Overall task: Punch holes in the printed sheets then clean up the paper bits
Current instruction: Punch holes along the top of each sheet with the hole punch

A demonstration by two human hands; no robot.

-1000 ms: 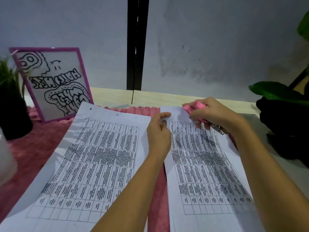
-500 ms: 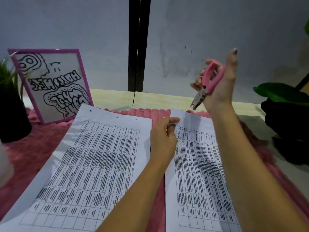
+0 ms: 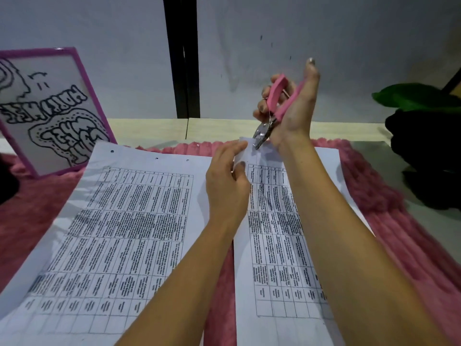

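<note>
Two printed sheets with tables lie on a pink fuzzy mat point(image 3: 369, 186). The left sheet point(image 3: 119, 221) has three punched holes along its far edge. My left hand point(image 3: 228, 181) pinches the far left corner of the right sheet point(image 3: 277, 245) and lifts it a little. My right hand point(image 3: 291, 108) holds a pink-handled hole punch point(image 3: 273, 106) upright, handles spread, its metal jaw pointing down at the sheet's lifted far edge.
A purple-framed drawing point(image 3: 47, 113) leans at the back left. A dark pot point(image 3: 7, 181) sits at the left edge. A green-leafed plant in a black pot point(image 3: 421, 126) stands at the right. A grey wall with a black vertical strip point(image 3: 183, 56) rises behind the table.
My right hand lifted the punch off the right sheet, turned it upright, then lowered its jaw toward the far edge. My left hand raised the sheet's corner.
</note>
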